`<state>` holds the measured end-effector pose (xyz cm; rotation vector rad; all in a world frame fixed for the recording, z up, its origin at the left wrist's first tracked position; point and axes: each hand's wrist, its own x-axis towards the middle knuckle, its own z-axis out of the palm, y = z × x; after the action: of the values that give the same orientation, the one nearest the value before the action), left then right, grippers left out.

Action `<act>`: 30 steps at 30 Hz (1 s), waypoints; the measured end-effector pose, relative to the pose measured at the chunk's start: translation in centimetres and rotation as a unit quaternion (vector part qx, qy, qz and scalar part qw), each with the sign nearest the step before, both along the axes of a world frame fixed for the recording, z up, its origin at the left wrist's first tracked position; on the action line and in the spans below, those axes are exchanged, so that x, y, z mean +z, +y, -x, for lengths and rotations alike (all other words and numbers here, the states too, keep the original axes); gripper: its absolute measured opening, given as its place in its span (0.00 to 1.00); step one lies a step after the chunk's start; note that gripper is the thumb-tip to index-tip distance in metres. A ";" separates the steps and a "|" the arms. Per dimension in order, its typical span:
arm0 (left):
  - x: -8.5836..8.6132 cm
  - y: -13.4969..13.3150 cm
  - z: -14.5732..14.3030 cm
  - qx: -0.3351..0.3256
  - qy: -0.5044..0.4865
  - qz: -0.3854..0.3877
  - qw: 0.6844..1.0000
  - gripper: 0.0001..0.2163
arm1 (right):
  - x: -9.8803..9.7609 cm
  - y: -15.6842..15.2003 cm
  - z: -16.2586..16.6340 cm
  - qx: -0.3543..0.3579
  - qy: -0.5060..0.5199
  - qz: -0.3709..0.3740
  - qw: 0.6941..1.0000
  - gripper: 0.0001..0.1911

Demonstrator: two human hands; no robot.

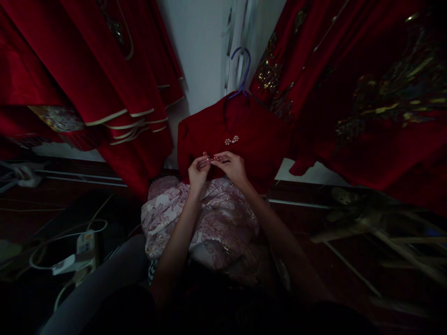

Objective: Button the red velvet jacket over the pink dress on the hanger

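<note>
A red jacket [258, 139] hangs in front of me on a purple hanger [247, 70]. High on its front sits a beaded flower clasp [232, 140]. Lower down, my left hand [199, 170] and my right hand [232, 166] meet at the jacket front, their fingers pinched round a second beaded clasp [215, 159]. Part of that clasp is covered by my fingertips. Below the jacket, pink and white brocade fabric [223, 204] lies bunched across my lap, under both forearms.
Red garments with pale trim [115, 70] hang at the left, and red garments with gold sequins [384, 102] at the right. A power strip [85, 246] with plugged cables lies at the lower left. A wooden frame [370, 228], blurred, stands at the right.
</note>
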<state>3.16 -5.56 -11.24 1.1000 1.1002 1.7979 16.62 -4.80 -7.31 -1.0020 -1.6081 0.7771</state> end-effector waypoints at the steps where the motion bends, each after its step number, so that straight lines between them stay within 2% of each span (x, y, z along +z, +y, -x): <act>1: 0.1 -0.1 0.0 -0.002 0.000 0.000 1.000 0.11 | -0.1 0.2 0.3 -0.002 -0.004 0.000 1.000 0.10; 8: 0.7 -0.7 0.2 -0.001 -0.007 -0.001 1.000 0.14 | -0.2 0.0 0.8 -0.002 -0.021 -0.023 1.000 0.09; 16: 0.2 -0.7 0.3 0.028 0.032 -0.001 0.999 0.12 | -0.1 -0.1 0.8 -0.009 -0.023 -0.030 0.999 0.05; 23: 0.1 -0.8 0.4 0.032 0.067 -0.012 0.997 0.12 | -0.7 0.2 1.6 -0.033 -0.008 -0.028 0.999 0.09; 30: -0.2 -0.5 0.6 0.028 0.071 -0.009 0.997 0.11 | -0.6 0.3 1.8 -0.037 -0.013 -0.026 0.999 0.07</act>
<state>2.56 -6.10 -11.42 1.2352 1.2104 1.7983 14.84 -4.47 -7.89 -1.0313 -1.5961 0.6724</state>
